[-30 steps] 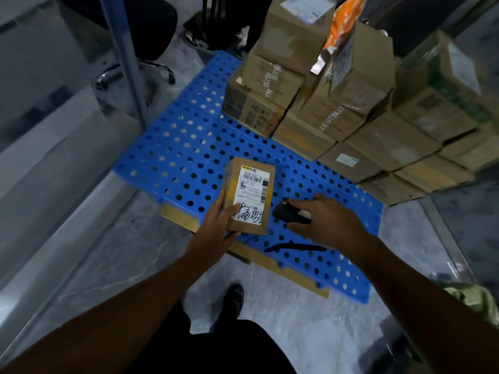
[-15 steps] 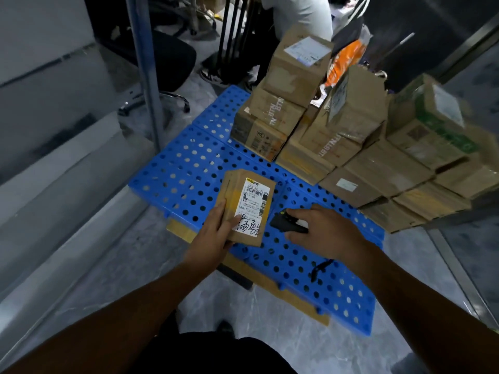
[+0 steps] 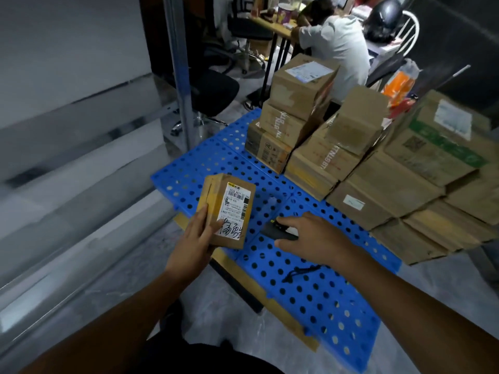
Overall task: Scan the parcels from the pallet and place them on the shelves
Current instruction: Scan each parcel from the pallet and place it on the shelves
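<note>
Left hand [image 3: 195, 240] grips small parcel [image 3: 226, 210] over near blue pallet [image 3: 310, 282], right hand [image 3: 314, 240] holds black scanner [image 3: 275, 230] beside it.

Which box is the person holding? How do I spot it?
Find the blue pallet with holes, piled with brown boxes at its far side. Over its near left part, the left hand grips one small parcel, beside the scanner in the right hand. Only this one is off the pile, its white label scrawled with black handwriting.

parcel [image 3: 228, 209] label: "p021"; stacked box [image 3: 280, 128]: "btn"; lower box [image 3: 321, 163]: "tnlsbt".
</note>
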{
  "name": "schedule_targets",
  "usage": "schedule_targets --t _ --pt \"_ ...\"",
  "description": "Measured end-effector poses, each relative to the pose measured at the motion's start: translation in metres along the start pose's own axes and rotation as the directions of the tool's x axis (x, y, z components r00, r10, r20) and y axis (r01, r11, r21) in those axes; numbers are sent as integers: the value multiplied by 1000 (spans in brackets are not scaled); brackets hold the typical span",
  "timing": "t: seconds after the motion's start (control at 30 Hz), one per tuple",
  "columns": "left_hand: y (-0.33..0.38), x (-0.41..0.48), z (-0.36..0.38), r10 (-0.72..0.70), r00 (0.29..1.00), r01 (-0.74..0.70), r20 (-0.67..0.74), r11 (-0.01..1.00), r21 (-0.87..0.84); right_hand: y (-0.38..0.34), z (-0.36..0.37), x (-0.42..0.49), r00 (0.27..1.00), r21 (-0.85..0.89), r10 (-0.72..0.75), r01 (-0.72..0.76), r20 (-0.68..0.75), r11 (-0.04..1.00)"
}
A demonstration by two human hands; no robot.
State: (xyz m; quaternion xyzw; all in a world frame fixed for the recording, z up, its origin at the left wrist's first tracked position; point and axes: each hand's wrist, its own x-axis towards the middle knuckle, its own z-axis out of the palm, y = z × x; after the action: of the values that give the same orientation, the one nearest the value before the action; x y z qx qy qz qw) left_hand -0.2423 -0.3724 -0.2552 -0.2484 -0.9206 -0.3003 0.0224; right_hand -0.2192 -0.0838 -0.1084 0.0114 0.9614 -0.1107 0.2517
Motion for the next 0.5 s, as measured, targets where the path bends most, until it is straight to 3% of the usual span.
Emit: schedule_targets --t 0.27,0.5 --pt "-27 -46 -35 -186 981 192 -56 972 135 11 -2 -1 989 33 -132 130 62 991" --pt "-50 -102 -67 -406 909 417 -99 889 187 -25 12 1 954 6 -279 280 111 960"
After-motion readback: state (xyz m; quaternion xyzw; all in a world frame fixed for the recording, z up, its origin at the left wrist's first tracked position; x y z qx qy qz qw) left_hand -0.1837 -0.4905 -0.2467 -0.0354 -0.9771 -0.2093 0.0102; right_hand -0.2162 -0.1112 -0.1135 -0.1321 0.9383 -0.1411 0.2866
